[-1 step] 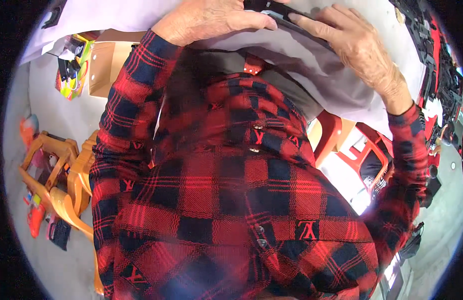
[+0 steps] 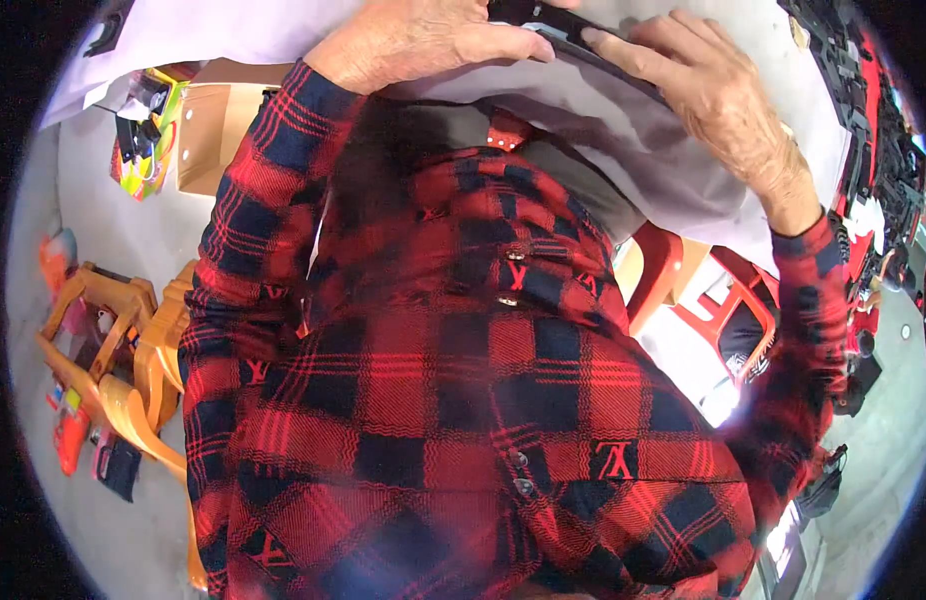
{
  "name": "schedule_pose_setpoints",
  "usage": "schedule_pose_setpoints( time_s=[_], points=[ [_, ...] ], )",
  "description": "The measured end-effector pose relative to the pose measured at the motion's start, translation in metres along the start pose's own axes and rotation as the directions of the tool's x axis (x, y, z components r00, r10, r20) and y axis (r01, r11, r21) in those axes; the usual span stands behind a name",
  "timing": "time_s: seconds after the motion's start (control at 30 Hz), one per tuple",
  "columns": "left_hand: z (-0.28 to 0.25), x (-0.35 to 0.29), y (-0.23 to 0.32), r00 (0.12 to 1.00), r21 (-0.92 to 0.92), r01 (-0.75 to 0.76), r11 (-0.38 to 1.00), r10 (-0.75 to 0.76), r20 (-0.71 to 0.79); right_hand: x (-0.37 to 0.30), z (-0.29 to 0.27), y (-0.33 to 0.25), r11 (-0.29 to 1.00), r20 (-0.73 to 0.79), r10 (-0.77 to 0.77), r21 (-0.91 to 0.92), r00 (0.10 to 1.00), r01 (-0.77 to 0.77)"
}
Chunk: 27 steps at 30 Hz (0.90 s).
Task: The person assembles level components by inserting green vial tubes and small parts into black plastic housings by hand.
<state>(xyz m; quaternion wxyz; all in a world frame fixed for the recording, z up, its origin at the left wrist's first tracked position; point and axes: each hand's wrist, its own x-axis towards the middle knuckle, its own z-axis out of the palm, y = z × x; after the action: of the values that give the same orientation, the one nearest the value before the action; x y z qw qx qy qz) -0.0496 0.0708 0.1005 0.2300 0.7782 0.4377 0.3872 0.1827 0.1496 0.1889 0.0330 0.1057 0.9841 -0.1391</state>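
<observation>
At the top of the view lies a long, narrow black piece (image 2: 558, 22) with a pale edge; the frame cuts it off and I cannot make out its kind. My left hand (image 2: 423, 42) grips it with the thumb stretched along its near side, while the other fingers are mostly out of frame. On the piece's right part, my right hand (image 2: 703, 90) rests with a fingertip pressed on the black surface and the other fingers bent. Beneath both hands spreads a pale lilac cloth (image 2: 623, 130), falling in folds toward my lap.
To the left are an open cardboard box (image 2: 208, 135), a bright yellow-green package (image 2: 143, 150) and a wooden chair (image 2: 133, 380). A red plastic stool (image 2: 748, 300) stands low on the right. Along the far right edge many black parts (image 2: 868, 120) are piled.
My right hand and forearm have shifted very slightly. The left hand keeps its hold on the black piece.
</observation>
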Motion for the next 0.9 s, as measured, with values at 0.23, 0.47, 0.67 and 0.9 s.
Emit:
schedule_pose_setpoints(
  time_s=[0.23,0.47,0.67,0.9],
  points=[
    [-0.001,0.001,0.002,0.999,-0.013,0.029,0.999,-0.028,0.036,-0.034,0.037,-0.004,0.968,-0.284,0.249,0.112,0.926,-0.225],
    [0.0,0.004,0.004,0.999,0.018,0.034,0.999,-0.034,0.013,-0.02,0.055,-0.03,0.967,-0.402,0.205,-0.059,0.893,-0.248],
    [0.001,0.001,0.001,1.0,0.007,0.025,1.0,-0.025,-0.003,-0.007,0.062,-0.051,0.91,-0.404,0.327,-0.11,0.855,-0.4],
    [0.002,0.002,0.002,1.0,-0.004,0.027,1.0,-0.027,0.001,0.0,0.067,-0.058,0.895,-0.477,0.365,-0.057,0.8,-0.443]
  ],
)
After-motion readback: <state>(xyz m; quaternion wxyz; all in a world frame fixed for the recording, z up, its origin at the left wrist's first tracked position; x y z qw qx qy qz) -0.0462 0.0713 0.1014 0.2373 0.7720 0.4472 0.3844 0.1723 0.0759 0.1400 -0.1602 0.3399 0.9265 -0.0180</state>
